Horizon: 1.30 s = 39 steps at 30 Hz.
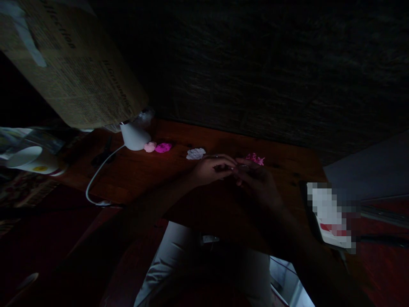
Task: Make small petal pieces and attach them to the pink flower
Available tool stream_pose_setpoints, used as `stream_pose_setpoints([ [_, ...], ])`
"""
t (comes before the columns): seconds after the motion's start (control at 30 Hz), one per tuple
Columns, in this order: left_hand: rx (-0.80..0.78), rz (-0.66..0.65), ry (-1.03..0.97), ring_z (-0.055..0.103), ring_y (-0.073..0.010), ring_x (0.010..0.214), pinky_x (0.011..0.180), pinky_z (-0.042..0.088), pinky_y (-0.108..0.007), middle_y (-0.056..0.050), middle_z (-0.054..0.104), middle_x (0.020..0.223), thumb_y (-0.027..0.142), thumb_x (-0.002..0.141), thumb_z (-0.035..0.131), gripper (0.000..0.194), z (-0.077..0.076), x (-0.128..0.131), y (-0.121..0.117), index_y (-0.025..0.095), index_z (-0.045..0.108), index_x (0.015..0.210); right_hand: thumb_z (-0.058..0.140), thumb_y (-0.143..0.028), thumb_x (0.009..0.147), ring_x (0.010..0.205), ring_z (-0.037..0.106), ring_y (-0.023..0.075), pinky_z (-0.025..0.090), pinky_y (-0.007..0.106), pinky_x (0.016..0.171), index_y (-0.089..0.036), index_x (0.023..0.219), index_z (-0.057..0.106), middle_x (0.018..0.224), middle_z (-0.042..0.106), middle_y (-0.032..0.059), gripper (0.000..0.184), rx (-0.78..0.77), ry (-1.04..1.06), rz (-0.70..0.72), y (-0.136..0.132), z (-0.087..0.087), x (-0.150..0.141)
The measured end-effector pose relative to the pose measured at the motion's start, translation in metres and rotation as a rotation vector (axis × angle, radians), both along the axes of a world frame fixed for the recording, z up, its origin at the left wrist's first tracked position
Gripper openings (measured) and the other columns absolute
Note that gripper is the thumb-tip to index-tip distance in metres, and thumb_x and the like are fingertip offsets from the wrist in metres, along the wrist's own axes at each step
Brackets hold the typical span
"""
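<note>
Over the wooden table, my left hand (212, 168) and my right hand (257, 179) meet at the fingertips. Both are closed in a pinch around something very small and pale; dim light hides what it is. Just behind my right hand lies a cluster of small pink pieces (255, 159), partly covered by the fingers. A whitish, crinkled flat piece (196, 153) rests beyond my left hand. Farther left, a magenta clay-like lump (163, 147) touches a pale pink lump (150, 146).
A lamp with a white base (136, 137) and newsprint shade (79, 72) stands at the left, its white cable (92, 177) crossing the table (140, 179). Dark scissors (104, 155) and a paper cup (33, 161) are nearby. A phone-like device (329, 217), blurred, lies at the right edge.
</note>
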<state>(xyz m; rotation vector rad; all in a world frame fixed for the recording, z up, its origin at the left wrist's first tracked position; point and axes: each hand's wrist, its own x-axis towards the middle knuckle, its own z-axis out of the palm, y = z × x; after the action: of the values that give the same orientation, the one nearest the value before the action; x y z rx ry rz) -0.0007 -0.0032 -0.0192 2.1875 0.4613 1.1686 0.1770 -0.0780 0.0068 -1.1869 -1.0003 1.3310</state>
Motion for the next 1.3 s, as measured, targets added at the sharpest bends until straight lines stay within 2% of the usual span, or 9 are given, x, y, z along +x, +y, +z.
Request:
stream_pose_setpoints([
  [0.1, 0.043, -0.002, -0.018, 0.072, -0.0121, 0.081, 0.068, 0.056, -0.022, -0.009, 0.078, 0.103, 0.021, 0.087, 0.072, 0.013, 0.0006, 0.0009, -0.0003, 0.016, 0.073, 0.099, 0.088, -0.037, 0.068, 0.053, 0.059, 0.0126, 0.045, 0.027, 0.054, -0.021, 0.109, 0.073, 0.062, 0.068, -0.0036, 0.047, 0.007, 0.006, -0.025, 0.0007, -0.002, 0.0003],
  [0.3, 0.113, -0.021, -0.073, 0.074, -0.0139, 0.096, 0.082, 0.06, -0.025, -0.009, 0.078, 0.105, 0.016, 0.089, 0.069, 0.01, -0.0012, 0.0015, 0.0006, 0.016, 0.075, 0.097, 0.089, -0.039, 0.067, 0.056, 0.061, 0.014, 0.047, 0.029, 0.056, -0.021, 0.11, 0.073, 0.065, 0.07, -0.0027, 0.049, 0.004, -0.024, -0.041, 0.0013, -0.0033, 0.002],
  [0.53, 0.11, -0.001, -0.079, 0.075, -0.0142, 0.094, 0.08, 0.061, -0.024, -0.009, 0.078, 0.103, 0.017, 0.087, 0.071, 0.011, 0.0, 0.0022, -0.001, 0.017, 0.077, 0.097, 0.088, -0.037, 0.068, 0.055, 0.06, 0.013, 0.047, 0.028, 0.057, -0.023, 0.111, 0.072, 0.061, 0.068, -0.0046, 0.049, 0.029, -0.02, -0.006, 0.0013, -0.0034, 0.0037],
  [0.67, 0.091, 0.025, -0.056, 0.075, -0.0134, 0.09, 0.074, 0.06, -0.022, -0.01, 0.078, 0.102, 0.019, 0.087, 0.072, 0.011, 0.0001, 0.0033, -0.0024, 0.016, 0.076, 0.097, 0.09, -0.039, 0.065, 0.054, 0.058, 0.0119, 0.045, 0.027, 0.052, -0.024, 0.109, 0.07, 0.078, 0.075, -0.001, 0.051, 0.036, -0.016, -0.011, 0.0007, -0.0026, 0.002],
  [0.83, 0.106, 0.013, -0.037, 0.074, -0.013, 0.085, 0.071, 0.058, -0.021, -0.011, 0.078, 0.102, 0.021, 0.087, 0.073, 0.014, 0.0033, 0.0031, -0.0029, 0.016, 0.077, 0.099, 0.091, -0.039, 0.065, 0.058, 0.058, 0.0124, 0.044, 0.024, 0.048, -0.025, 0.086, 0.065, 0.076, 0.071, -0.0024, 0.037, 0.069, 0.023, -0.027, 0.0004, -0.0066, -0.0001],
  [0.97, 0.119, -0.01, -0.047, 0.072, -0.0121, 0.082, 0.068, 0.057, -0.02, -0.011, 0.078, 0.1, 0.022, 0.086, 0.074, 0.014, 0.0044, 0.0014, -0.0027, 0.015, 0.076, 0.098, 0.092, -0.039, 0.065, 0.046, 0.045, 0.0082, 0.035, 0.022, 0.04, -0.024, 0.068, 0.05, 0.057, 0.054, -0.0076, 0.045, 0.084, 0.065, -0.016, -0.0009, -0.006, -0.0017],
  [1.07, 0.044, -0.01, -0.024, 0.07, -0.0105, 0.074, 0.064, 0.055, -0.021, -0.011, 0.078, 0.101, 0.025, 0.083, 0.077, 0.019, 0.0017, 0.0012, -0.0033, 0.016, 0.076, 0.1, 0.092, -0.042, 0.064, 0.039, 0.034, 0.0058, 0.024, 0.021, 0.035, -0.024, 0.061, 0.04, 0.049, 0.044, -0.0097, 0.055, 0.079, 0.055, -0.034, -0.0019, -0.0011, -0.0022],
  [1.13, -0.05, -0.011, -0.024, 0.07, -0.0112, 0.075, 0.065, 0.055, -0.021, -0.01, 0.078, 0.1, 0.027, 0.082, 0.079, 0.023, -0.0007, 0.0021, -0.0044, 0.016, 0.076, 0.102, 0.092, -0.042, 0.063, 0.038, 0.034, 0.0055, 0.022, 0.02, 0.035, -0.023, 0.06, 0.042, 0.048, 0.046, -0.0094, 0.054, 0.079, 0.031, -0.038, -0.0015, 0.0015, -0.0015],
  [1.3, -0.267, -0.068, -0.104, 0.073, -0.0148, 0.087, 0.076, 0.058, -0.026, -0.01, 0.078, 0.102, 0.028, 0.085, 0.075, 0.02, -0.0033, 0.005, -0.0063, 0.015, 0.077, 0.1, 0.09, -0.043, 0.065, 0.043, 0.048, 0.0085, 0.035, 0.022, 0.041, -0.023, 0.079, 0.066, 0.057, 0.061, -0.0057, 0.035, 0.06, -0.02, -0.005, 0.0019, 0.0002, 0.0018],
])
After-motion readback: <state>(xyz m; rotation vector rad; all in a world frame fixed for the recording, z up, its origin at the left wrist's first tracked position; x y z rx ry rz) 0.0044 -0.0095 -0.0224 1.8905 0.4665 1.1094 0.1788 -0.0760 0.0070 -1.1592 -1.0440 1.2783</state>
